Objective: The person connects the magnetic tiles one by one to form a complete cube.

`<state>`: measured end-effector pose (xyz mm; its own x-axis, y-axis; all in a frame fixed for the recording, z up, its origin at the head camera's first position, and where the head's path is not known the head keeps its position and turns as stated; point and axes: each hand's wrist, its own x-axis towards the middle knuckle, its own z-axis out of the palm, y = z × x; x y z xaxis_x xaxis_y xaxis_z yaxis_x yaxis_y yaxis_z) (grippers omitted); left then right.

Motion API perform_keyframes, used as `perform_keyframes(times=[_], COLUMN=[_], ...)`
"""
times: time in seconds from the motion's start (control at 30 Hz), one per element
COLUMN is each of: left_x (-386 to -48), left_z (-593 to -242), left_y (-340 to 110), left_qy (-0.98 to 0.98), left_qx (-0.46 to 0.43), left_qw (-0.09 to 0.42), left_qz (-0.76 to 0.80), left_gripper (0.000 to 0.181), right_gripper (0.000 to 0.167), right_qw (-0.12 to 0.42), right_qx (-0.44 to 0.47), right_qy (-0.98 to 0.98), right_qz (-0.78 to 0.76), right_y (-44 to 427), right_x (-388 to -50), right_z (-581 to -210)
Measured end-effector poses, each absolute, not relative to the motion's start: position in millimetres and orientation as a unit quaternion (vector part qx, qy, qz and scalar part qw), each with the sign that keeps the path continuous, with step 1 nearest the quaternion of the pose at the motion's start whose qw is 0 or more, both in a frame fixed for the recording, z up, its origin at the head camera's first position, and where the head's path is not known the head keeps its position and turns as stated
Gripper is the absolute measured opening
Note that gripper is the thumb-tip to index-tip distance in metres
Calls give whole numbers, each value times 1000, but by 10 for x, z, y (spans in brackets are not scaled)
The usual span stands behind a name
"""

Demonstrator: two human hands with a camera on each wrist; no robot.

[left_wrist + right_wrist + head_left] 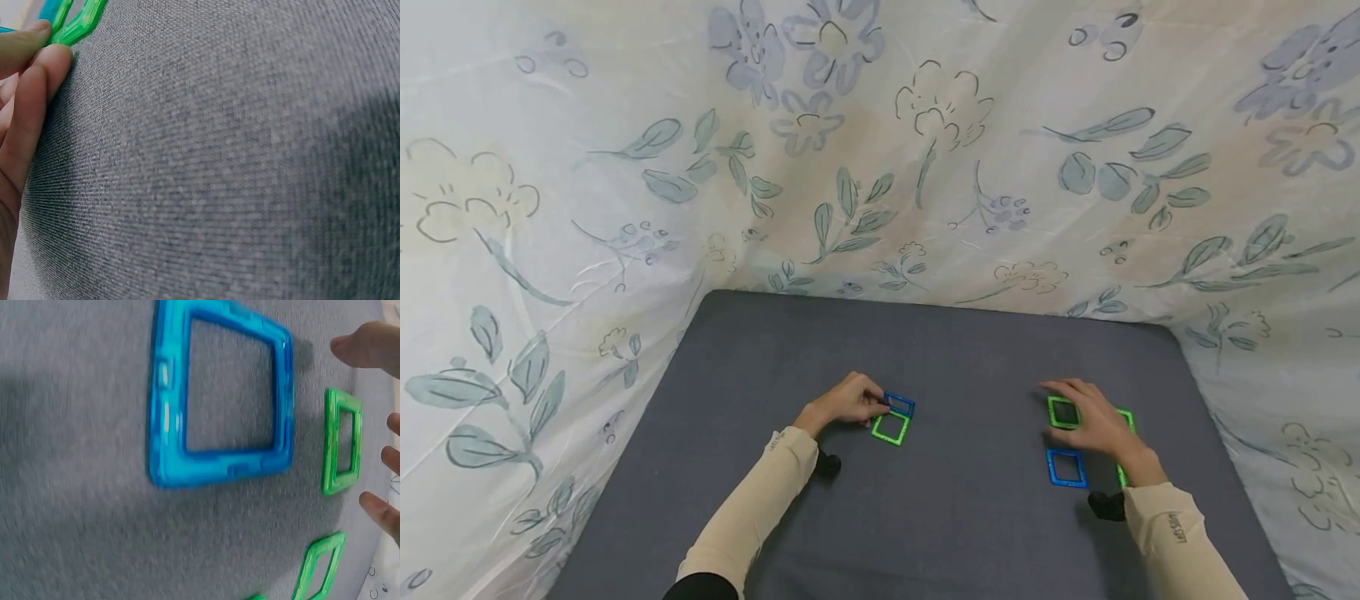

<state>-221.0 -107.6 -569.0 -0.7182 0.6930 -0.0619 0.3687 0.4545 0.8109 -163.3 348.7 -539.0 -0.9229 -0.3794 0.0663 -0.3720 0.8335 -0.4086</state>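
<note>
Head view, left hand: Our left hand point(850, 398) pinches at the seam where a blue frame point(901, 397) and a green frame point(891, 440) meet edge to edge; the blue lies beyond the fingertips, the green on the nearer side. We judge the grip sits at this seam to steady both pieces together.
Head view, right hand: Our right hand point(1097, 421) spreads thumb and fingers about a green square point(1052, 413), gripping nothing. The spread probably suits the square's width.
Head view, blue square: The blue square point(1052, 468) lies just on the near side of the right thumb.
Head view, green edges: Green edges point(1127, 414) show past the right hand's outer side, partly covered; full outlines cannot be told.
Head view, surface: Gray cloth-covered surface point(970, 517) beneath both hands.
Left wrist view, pinch: Thumb and index finger close on the green frame's corner, blue just behind; the blue frame's tilt cannot be told.
Right wrist view, gap: Fingertips stand apart from the green square; the blue square lies behind them, toward the wrist.
</note>
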Motion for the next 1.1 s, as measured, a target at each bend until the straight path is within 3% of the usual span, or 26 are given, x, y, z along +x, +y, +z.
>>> perform_keyframes(times=[0.67, 1.1], left_x=[-2168, -2168], left_z=[-5691, -5713], left_y=[-1061, -1082], left_qy=[830, 833], left_qx=[313, 302], left_qw=[197, 199], left_qz=[417, 419], left_gripper=[16, 14], right_gripper=[79, 69], right_qw=[88, 72], right_qx=[-185, -235], right_qy=[958, 945], right_qz=[-201, -214], right_y=[3652, 3654], right_x=[-1700, -1775], right_z=[-5433, -5413])
